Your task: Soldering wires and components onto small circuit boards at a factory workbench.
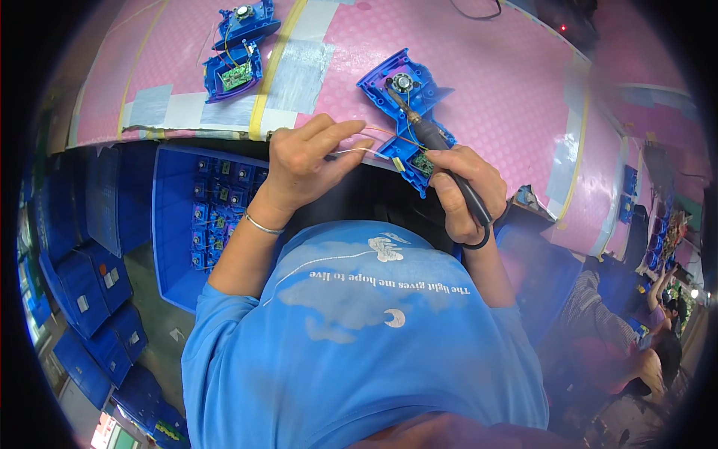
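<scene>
My right hand (471, 191) grips the dark handle of a soldering iron (452, 161). Its tip points up and left, beside the round speaker (402, 82) in an opened blue plastic housing (428, 101). The housing's lower half holds a small green circuit board (423, 164), partly behind the iron and my right hand. Left of it, the thumb and fingers of my left hand (308, 161) are closed around a thin white wire (351, 152). An orange wire (385, 132) runs from near those fingertips toward the housing.
Another opened blue housing (254, 71) with board and speaker lies at the table's far left. Below the edge of the pink table (329, 93), a blue crate (170, 247) holds several similar parts. More blue crates (86, 288) stand on the left; other people sit at right.
</scene>
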